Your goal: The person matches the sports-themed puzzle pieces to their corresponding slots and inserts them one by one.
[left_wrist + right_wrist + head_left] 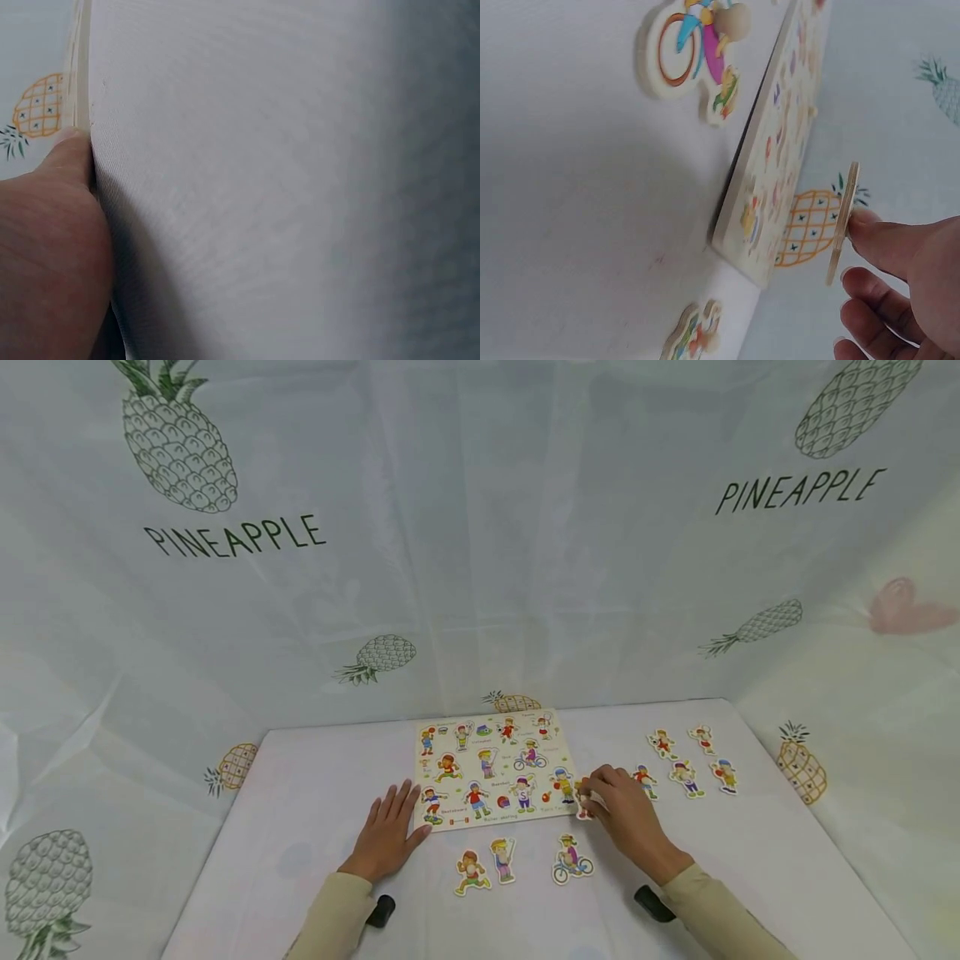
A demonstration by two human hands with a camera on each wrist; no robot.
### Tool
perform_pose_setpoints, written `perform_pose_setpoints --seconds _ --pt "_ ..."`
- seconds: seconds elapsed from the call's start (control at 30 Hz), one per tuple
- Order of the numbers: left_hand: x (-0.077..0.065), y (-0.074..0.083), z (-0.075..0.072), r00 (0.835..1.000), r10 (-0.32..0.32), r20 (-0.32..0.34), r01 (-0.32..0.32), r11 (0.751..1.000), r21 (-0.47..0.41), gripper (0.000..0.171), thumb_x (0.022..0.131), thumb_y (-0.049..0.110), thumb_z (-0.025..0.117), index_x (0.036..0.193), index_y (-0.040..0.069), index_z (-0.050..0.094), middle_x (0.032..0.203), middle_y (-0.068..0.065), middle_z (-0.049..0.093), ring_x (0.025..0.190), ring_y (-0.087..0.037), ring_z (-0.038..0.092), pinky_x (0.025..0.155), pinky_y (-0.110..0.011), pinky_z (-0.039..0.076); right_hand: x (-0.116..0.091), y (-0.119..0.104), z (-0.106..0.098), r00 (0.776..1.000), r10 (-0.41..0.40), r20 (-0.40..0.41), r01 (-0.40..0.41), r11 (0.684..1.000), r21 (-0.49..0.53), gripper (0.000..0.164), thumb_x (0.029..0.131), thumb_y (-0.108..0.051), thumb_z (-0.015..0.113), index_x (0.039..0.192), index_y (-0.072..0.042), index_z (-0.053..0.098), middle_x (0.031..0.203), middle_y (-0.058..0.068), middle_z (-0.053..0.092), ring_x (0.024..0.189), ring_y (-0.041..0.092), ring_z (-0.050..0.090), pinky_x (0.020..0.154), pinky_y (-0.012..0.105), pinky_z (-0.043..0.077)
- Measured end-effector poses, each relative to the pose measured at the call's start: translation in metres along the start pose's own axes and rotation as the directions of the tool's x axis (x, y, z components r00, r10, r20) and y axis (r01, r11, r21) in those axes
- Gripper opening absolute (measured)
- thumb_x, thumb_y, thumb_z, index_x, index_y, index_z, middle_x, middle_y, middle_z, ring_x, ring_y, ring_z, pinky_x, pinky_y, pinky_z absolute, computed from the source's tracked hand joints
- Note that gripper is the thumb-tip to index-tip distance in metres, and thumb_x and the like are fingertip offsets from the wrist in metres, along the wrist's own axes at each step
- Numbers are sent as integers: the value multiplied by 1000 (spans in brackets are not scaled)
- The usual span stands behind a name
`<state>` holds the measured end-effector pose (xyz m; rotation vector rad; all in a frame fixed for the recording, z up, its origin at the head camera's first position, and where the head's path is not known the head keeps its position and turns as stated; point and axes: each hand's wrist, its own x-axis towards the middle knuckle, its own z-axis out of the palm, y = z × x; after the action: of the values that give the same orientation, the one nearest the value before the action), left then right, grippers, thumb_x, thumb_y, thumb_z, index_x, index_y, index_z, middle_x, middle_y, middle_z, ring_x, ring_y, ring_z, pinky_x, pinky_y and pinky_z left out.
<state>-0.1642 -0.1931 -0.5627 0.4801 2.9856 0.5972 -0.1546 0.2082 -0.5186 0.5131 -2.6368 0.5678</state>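
A wooden puzzle board printed with sports figures lies on the table. My left hand rests with straight, spread fingers along its left edge; the thumb meets the board's side in the left wrist view. Beside the board's lower right corner, my right hand pinches a figure-shaped puzzle piece. In the right wrist view that piece appears edge-on, raised above the board, and its picture is hidden. A cyclist piece with a round knob, a golfer piece and a runner piece lie in front.
Several loose figure pieces, among them a purple-trousered figure and a soccer player, lie right of the board. The table meets a pineapple-print cloth at the back and sides. Black wrist devices sit under the forearms.
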Motion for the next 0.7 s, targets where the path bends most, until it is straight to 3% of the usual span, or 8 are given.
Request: perform_pose_setpoints --seconds 0.17,0.7 --pt "1 1 -3 999 -31 37 31 999 15 72 106 36 63 162 -2 36 170 -25 29 158 -49 23 127 -65 17 12 -9 5 999 19 37 -19 1000 10 21 83 -3 89 90 -14 72 97 0 63 88 19 56 77 40 51" --pt "7 -21 21 999 12 -35 -9 997 77 77 105 43 63 163 1 36 171 -22 29 158 -46 24 126 -65 21 54 -34 32 995 -100 5 100 994 51 18 84 -6 88 93 -12 74 99 2 64 87 20 56 76 40 51"
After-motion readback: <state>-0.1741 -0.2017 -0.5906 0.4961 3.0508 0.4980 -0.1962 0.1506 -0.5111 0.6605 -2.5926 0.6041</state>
